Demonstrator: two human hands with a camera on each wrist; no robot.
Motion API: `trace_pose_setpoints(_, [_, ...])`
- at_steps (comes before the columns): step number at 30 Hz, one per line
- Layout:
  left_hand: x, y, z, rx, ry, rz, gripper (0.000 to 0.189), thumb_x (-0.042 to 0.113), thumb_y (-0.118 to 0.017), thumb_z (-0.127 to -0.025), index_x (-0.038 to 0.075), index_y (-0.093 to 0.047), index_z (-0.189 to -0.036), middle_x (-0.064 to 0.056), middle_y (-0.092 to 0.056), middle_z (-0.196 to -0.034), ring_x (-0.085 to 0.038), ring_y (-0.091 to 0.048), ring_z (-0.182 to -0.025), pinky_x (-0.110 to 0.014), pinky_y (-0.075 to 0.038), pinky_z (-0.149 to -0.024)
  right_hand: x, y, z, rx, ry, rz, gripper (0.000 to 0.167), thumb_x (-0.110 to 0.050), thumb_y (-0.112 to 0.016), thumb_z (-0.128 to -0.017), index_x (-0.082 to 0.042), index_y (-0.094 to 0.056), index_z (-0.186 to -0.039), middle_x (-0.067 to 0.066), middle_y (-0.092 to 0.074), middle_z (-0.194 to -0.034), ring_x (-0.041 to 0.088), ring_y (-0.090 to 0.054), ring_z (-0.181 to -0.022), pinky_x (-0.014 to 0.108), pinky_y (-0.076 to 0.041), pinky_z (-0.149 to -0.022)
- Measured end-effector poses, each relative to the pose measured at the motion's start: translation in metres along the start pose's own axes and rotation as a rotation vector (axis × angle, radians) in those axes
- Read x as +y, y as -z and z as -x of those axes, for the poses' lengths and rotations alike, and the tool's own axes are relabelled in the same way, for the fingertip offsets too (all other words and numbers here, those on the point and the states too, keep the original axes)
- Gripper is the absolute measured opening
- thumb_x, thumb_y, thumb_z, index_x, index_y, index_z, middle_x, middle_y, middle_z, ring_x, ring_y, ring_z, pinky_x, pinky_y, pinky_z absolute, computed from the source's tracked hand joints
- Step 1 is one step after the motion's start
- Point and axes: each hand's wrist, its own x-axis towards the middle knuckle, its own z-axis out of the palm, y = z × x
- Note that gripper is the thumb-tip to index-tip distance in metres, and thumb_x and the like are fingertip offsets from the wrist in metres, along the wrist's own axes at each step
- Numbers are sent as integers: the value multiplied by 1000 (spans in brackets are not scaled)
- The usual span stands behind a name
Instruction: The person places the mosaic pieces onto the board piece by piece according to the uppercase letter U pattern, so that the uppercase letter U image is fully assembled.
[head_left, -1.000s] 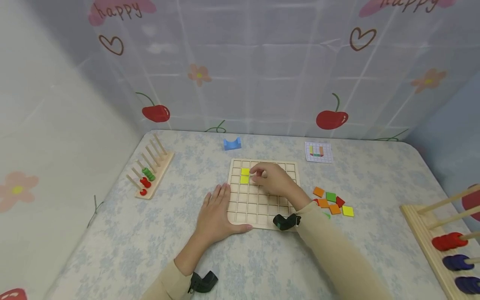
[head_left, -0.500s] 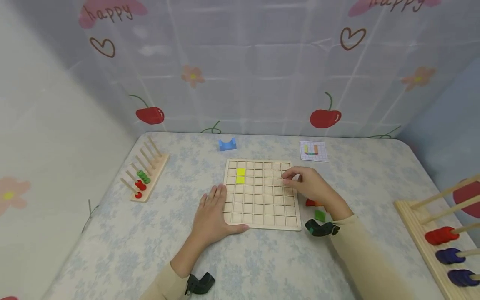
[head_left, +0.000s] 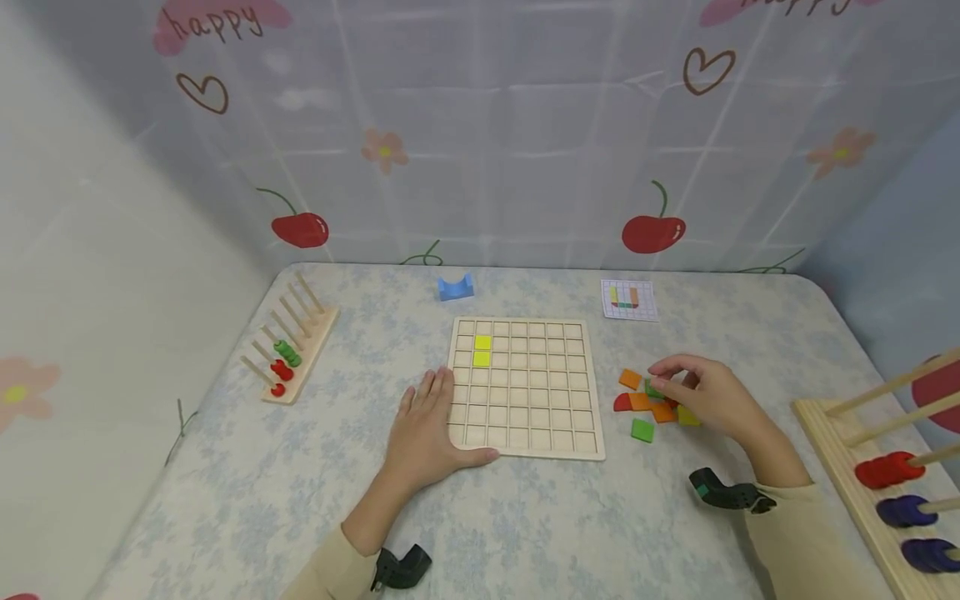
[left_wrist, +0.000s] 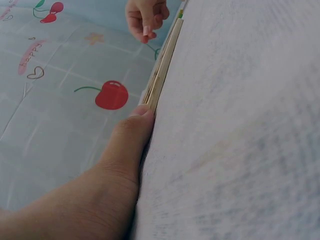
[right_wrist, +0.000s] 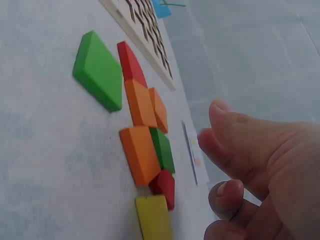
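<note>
My left hand (head_left: 422, 437) rests at the left front corner of a wooden grid board (head_left: 517, 417), fingers straight along its side and thumb at the front edge. Two yellow square tiles (head_left: 482, 358) sit one behind the other in cells near the board's back left. Over loose tiles right of the board hovers my right hand (head_left: 708, 396), its fingers loosely bent and nothing between them. Beneath it are orange tiles (right_wrist: 140, 155), a dark green tile (right_wrist: 162, 150), red pieces (right_wrist: 131, 65) and a yellow tile (right_wrist: 153, 217). A bright green tile (head_left: 642, 430) lies nearer the front.
A printed pattern card (head_left: 628, 300) lies behind the tiles. At the back stands a blue curved block (head_left: 455, 288). Wooden peg stands with coloured beads flank the work: a small one (head_left: 315, 350) at left, a larger one (head_left: 832, 450) at right.
My right hand has moved right, from beside the yellow tiles across the board to above the loose tiles. The left hand has stayed at the board's corner.
</note>
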Motion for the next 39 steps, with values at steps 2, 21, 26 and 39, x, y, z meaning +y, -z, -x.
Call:
trace_pose_setpoints(2, [0,0,0,4,-2,3,143,98,-51,-60,8,-2,-159,-9,-6,-167,-23,-3,-156,-48,-5,-127,6,3,8,14,-15,13,28,-34,-65,-96,-12,-70,-114,7,-69,-92,16,-48,-65,25,-40,-50])
trace_pose_setpoints(21, [0,1,0,-1,-1,-1,142,98,-50,-60,9,-2,-159,-8,-6,-167,-23,-2,-156,-48,-5,-127,38,11,39,125,-63,69,32,-36,-66,-96,-9,-69,-114,6,-63,-83,11,-44,-62,25,-37,-49])
trace_pose_setpoints(26, [0,1,0,-2,0,-5,143,98,-50,-60,9,-2,-159,-8,-5,-167,-23,-2,-156,-48,-5,-127,41,8,37,118,-71,89,30,-34,-66,-96,-10,-70,-114,7,-67,-92,11,-47,-66,24,-38,-53])
trace_pose_setpoints(39, [-1,0,0,-4,-2,-12,143,99,-48,-59,9,0,-159,-8,-4,-168,-22,-1,-156,-48,-4,-127,46,4,37,80,-73,94,33,-39,-69,-93,-12,-71,-111,4,-66,-87,11,-46,-68,24,-37,-55])
